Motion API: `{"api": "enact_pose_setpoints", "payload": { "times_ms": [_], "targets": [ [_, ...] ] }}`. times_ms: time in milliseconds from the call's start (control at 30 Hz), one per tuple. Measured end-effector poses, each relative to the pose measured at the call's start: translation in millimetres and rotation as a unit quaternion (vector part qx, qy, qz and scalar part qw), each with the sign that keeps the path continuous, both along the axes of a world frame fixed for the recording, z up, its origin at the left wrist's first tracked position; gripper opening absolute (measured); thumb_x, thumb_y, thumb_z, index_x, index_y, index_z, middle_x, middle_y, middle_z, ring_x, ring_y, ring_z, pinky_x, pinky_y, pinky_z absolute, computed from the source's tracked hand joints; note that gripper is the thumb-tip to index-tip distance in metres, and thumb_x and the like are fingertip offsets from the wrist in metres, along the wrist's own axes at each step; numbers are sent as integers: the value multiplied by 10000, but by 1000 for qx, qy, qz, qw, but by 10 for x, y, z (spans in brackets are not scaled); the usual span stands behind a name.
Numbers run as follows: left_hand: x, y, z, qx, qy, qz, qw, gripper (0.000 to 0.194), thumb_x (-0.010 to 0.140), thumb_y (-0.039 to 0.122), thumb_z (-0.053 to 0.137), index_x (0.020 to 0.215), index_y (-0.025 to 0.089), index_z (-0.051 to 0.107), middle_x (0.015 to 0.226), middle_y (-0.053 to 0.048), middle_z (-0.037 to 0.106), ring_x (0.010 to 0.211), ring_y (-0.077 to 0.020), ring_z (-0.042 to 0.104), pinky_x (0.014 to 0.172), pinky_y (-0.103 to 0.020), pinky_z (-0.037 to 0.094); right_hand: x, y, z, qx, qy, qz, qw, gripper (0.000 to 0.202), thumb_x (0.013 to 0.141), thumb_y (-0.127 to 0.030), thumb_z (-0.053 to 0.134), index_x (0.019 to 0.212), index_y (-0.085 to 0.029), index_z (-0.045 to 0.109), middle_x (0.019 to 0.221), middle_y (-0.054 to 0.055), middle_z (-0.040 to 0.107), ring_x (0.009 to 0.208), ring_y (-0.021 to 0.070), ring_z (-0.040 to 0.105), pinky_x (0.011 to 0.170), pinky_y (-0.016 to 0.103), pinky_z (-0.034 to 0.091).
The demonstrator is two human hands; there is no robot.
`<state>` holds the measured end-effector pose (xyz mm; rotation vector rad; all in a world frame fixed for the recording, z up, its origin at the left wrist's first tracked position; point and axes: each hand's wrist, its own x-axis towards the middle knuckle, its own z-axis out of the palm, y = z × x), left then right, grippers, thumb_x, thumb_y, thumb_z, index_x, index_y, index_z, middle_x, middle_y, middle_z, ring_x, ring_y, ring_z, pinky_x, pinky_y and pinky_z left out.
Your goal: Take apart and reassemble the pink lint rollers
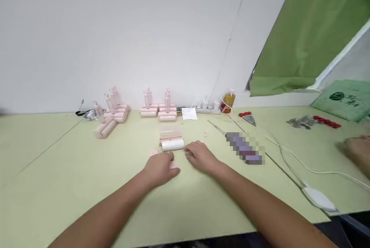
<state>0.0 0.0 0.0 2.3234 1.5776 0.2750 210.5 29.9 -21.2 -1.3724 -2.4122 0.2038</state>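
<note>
Near the middle of the table, my left hand (pixel 159 167) is closed around a pale pink plastic piece (pixel 174 165), which shows between thumb and fingers and mostly stays hidden. To its right, my right hand (pixel 201 157) rests low over the table with fingers curled; what they hold, if anything, is too small to make out. Just beyond both hands lies a white roll (pixel 172 145), its right end close to my right fingertips. Directly behind the roll is a pink case with a clear, raised cover (pixel 170 132).
Several pink roller cases (pixel 167 116) stand along the wall, with more at the left (pixel 117 115). A power strip (pixel 208 110) and a bottle of yellow liquid (pixel 229 100) are behind. To the right lie a blurred-out item (pixel 244 148), a white cable (pixel 312 170) and another person's hand (pixel 358 149).
</note>
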Motion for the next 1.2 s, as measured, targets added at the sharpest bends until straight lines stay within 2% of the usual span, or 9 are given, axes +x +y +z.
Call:
{"api": "enact_pose_setpoints", "payload": {
  "times_ms": [100,200,300,400,600,767,933,1067,1200],
  "targets": [
    [-20,39,31,21,-35,32,999,169,735,391,551,775,227,546,714,-12,646,629,-188,567,505,-269,284,-9,1,6,25,39,-17,999,163,814,-197,586,966,-180,643,987,71,670,940,234,534,839,366,389],
    [-118,118,100,41,-107,85,990,189,771,415,531,825,234,534,724,11,642,619,-167,569,511,-258,317,-29,-15,18,30,81,-20,996,209,824,-230,592,1023,-177,629,1015,83,665,992,248,525,880,386,394],
    [-260,222,152,49,-188,129,972,239,778,460,544,876,241,535,777,28,650,631,-147,587,539,-241,369,-63,-43,40,13,109,-15,994,300,825,-233,591,1118,-174,604,1070,99,651,1042,262,515,919,412,397],
    [-356,304,135,26,-239,146,960,270,770,480,565,887,238,550,788,29,651,618,-136,598,537,-228,391,-91,-61,56,-19,141,-16,990,363,826,-243,588,1185,-188,576,1115,106,632,1079,264,511,944,433,400],
    [-386,348,49,9,-244,140,960,297,759,473,578,926,228,595,810,6,656,591,-133,580,506,-226,388,-72,-48,32,-67,223,5,973,390,816,-266,609,1203,-230,579,1158,99,591,1124,250,518,958,427,420],
    [-385,337,44,7,-239,136,962,311,766,481,566,953,235,598,833,4,652,610,-137,580,518,-231,405,-56,-42,13,-104,305,31,946,358,834,-246,573,1192,-258,579,1176,84,556,1120,223,532,855,361,494],
    [-349,307,33,-9,-240,115,964,313,755,489,571,939,237,595,842,10,643,587,-127,569,514,-232,412,-73,-45,32,-61,323,58,943,343,823,-235,592,1166,-252,589,1150,75,572,1125,216,516,906,367,471],
    [-335,292,21,-6,-232,101,967,313,753,490,568,935,237,590,847,13,642,583,-125,562,508,-234,406,-88,-35,24,-46,326,23,944,303,830,-244,573,1129,-245,623,1039,70,599,1021,208,558,852,355,490],
    [-334,292,8,-2,-227,84,970,308,759,485,565,944,239,577,867,16,640,606,-127,564,525,-235,414,-112,-4,-23,-69,348,-23,935,298,798,-237,580,1085,-217,653,948,59,611,857,183,599,766,335,503]
  ]
}}
